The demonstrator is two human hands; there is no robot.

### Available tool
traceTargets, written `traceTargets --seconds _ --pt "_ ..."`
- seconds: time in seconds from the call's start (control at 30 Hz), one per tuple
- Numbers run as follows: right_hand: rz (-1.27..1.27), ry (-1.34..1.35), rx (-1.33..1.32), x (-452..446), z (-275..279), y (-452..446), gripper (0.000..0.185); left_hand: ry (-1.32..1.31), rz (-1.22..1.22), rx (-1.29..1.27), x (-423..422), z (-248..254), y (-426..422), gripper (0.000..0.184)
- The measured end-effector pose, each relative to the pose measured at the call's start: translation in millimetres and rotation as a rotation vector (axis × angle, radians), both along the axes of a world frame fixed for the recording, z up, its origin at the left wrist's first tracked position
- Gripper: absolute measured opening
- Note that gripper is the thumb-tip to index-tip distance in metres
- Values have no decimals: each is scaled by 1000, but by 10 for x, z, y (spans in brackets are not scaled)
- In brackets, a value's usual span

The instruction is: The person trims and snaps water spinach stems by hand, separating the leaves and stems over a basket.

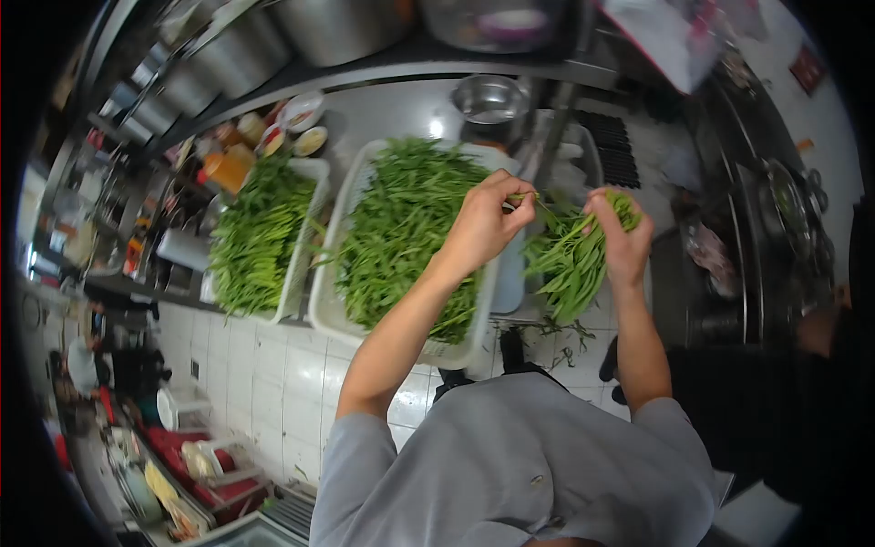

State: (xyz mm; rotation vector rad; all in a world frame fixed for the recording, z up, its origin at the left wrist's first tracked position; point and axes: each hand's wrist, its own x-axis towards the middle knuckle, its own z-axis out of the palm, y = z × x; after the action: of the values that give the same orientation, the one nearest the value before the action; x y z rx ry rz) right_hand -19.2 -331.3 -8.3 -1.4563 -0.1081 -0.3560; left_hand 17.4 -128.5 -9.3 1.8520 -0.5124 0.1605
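My right hand [620, 232] is closed around a bunch of leafy greens [567, 269], stems up and leaves hanging down. To its left, my left hand [492, 214] pinches a thin green stem [519, 196] between thumb and fingers, above the right side of a large white basket [328, 305]. Loose leafy greens [392, 237] fill that basket. Farther left stands a second white basket [296, 287], heaped with greens [260, 246] whose pale stems lie side by side.
A metal bowl [490, 98] sits at the back of the steel counter [392, 114]. Sauce bottles [228, 170] and small bowls [310, 141] stand at back left. Large pots [342, 32] line the shelf above. Leaf scraps [570, 345] lie on the tiled floor below. A person in dark clothes [756, 401] is at right.
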Motion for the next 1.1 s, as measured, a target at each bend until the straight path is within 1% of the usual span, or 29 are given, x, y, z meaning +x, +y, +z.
traceTargets --seconds 0.03,0.1,0.13,0.17,0.23,0.33,0.43,0.47,0.53,0.6,0.63,0.7,0.8,0.87,0.9,0.97,1.0,1.1 --pt "-11 69 123 21 -49 -237 11 -45 -15 125 70 -87 -145 15" --pt "-60 85 231 43 -101 -596 14 -158 -38 370 269 -279 -397 19" --pt "-79 92 290 22 -136 -749 15 -177 -4 564 327 -407 -509 26" --pt "-63 91 311 -5 -179 -893 15 -284 35 666 340 -476 -597 34" --pt "-10 85 360 -11 -249 -1105 15 -282 -48 450 389 -592 -752 33" --pt "-2 138 373 -29 -313 -1211 15 37 -277 184 331 -251 -871 30" --pt "103 122 469 74 -337 -1141 13 121 -301 113 272 64 -719 25" --pt "45 141 252 85 -291 -1072 12 86 -267 69 253 110 -606 24" --pt "-24 141 -176 49 -62 -840 11 112 -166 30 221 138 -310 22" --pt "183 149 -58 8 141 -622 8 154 -30 6 74 231 77 21" --pt "317 85 94 25 134 -593 9 100 23 12 9 222 263 21" --pt "911 -109 991 174 112 -304 11 127 104 -58 -186 315 558 21" --pt "1168 20 1358 555 -159 143 12 105 186 -141 -430 399 955 21" --pt "755 175 545 656 -443 621 11 81 241 -205 -570 463 1189 22" --pt "520 216 148 658 -463 860 11 66 254 -186 -636 483 1296 24" --pt "517 250 260 583 -325 1168 10 32 276 -142 -719 521 1505 30" --pt "514 265 313 551 -179 1340 10 -18 267 -78 -745 561 1567 47" --pt "668 102 169 295 368 1922 8 -194 265 144 -787 516 1661 106"
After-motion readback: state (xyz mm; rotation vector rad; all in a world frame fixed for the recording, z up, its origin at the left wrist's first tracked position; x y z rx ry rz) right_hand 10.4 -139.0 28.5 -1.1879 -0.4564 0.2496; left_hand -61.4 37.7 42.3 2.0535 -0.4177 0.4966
